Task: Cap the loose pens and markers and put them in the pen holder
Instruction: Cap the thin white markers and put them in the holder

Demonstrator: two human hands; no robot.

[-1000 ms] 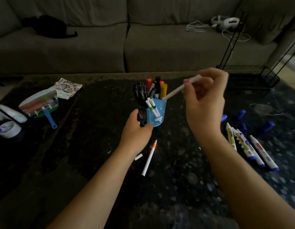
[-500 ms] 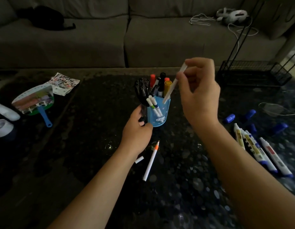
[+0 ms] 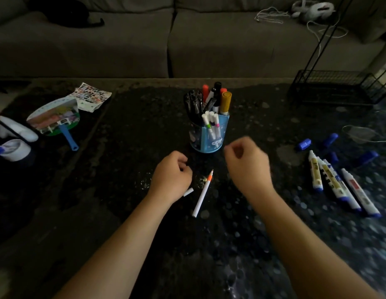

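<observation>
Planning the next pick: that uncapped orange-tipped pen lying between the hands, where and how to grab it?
Pinch the white barrel of the orange-tipped pen near its middle, from above, fingers across its length. It lies flat on the table, bare tip pointing toward the pen holder, so stay off that end. A white cap lies just left of it.

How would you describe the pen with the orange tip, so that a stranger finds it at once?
Find the blue pen holder in the middle of the dark table. Nearer the person, between the left hand and the right hand, a white pen lies flat. Unlike the thick markers at the right, it is thin, its bare orange tip toward the holder.
</observation>
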